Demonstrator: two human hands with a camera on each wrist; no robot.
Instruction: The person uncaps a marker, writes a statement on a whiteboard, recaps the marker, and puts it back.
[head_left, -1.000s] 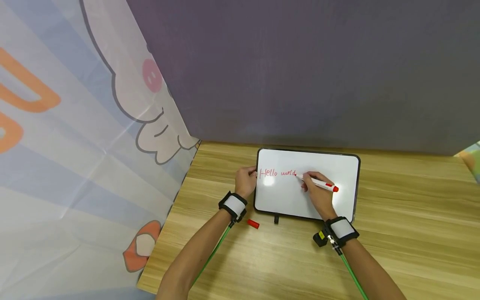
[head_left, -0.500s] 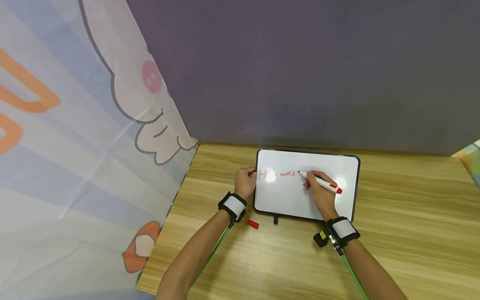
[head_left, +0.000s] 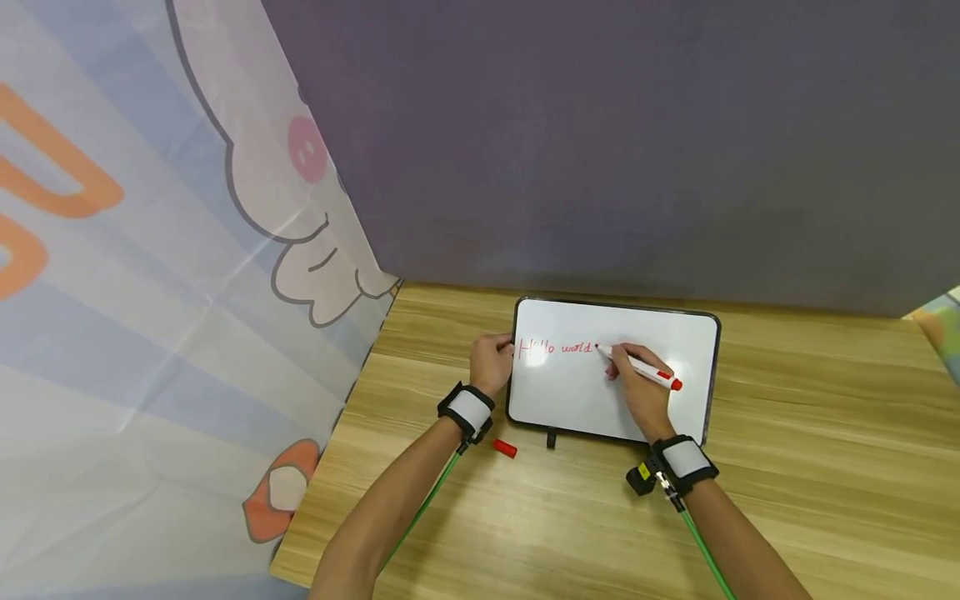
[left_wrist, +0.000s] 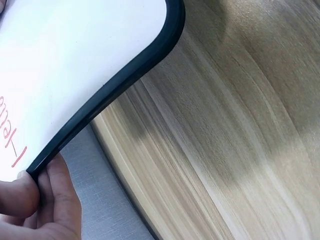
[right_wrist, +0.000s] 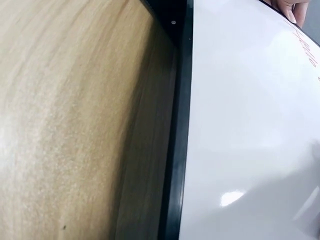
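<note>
A small whiteboard (head_left: 555, 392) with a black frame bears the red handwriting "Hello world" (head_left: 576, 348) across its upper left half. My left hand (head_left: 491, 365) pinches the board's left edge. In the left wrist view the thumb (left_wrist: 19, 197) lies on the front side, with fingers curled behind the frame. A white marker (head_left: 647, 370) with a red end sits in my right hand (head_left: 643, 392), gripped like a pen between thumb and fingers. Its dark tip is close over the board, just right of the last letter. The right wrist view mostly shows the board's lower edge (right_wrist: 179, 150).
A red marker cap (head_left: 505, 448) lies on the wooden table (head_left: 547, 525) below the board's left corner. The board's black foot (head_left: 551, 438) sticks out from its lower edge. A dark grey panel (head_left: 600, 150) rises behind, and a printed cloth (head_left: 187, 350) hangs at left.
The marker tip has left the last letter "d" and moved slightly up and to the right, my right hand shifting with it. My left hand stays at the board's edge.
</note>
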